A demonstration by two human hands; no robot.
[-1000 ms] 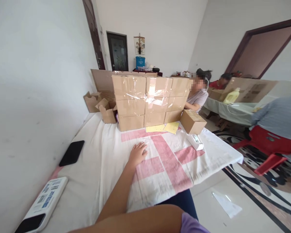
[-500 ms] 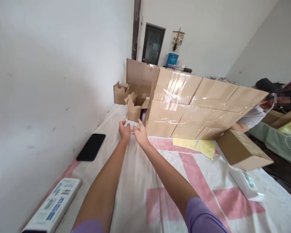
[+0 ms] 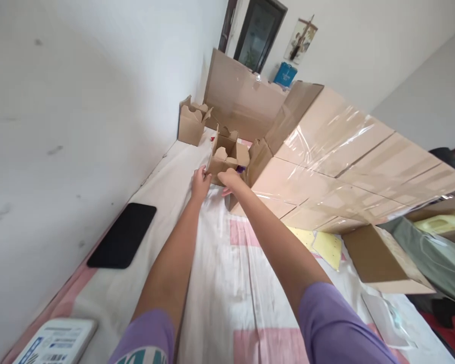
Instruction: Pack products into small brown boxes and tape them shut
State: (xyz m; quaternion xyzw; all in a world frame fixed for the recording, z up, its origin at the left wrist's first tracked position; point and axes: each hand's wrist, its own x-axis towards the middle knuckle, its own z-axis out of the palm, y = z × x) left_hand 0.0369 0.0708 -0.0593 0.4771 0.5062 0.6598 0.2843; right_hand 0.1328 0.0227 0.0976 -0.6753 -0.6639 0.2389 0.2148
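A small open cardboard box (image 3: 229,154) with its flaps standing up is in the middle of the head view, beside a wall of taped cartons. My left hand (image 3: 200,183) has its fingers closed at the box's lower left corner. At the front face is my right hand (image 3: 230,181), its fingers bent and partly hidden behind the hand. Something purple (image 3: 240,169) shows just beyond the right hand, too little of it to name. Further back, against the wall, another open cardboard box (image 3: 191,124) stands upright.
Stacked taped cartons (image 3: 318,167) rise on the right. A black tablet-like slab (image 3: 123,236) lies near the left wall, with a white labelled box (image 3: 55,343) closer to me. Yellow sheets (image 3: 328,247) and an open carton (image 3: 381,258) are at right on the bedsheet (image 3: 212,298).
Both hands have reached forward to the small open box, from just in front of it. The view has tilted and come nearer to the boxes. The person behind the cartons is now mostly hidden.
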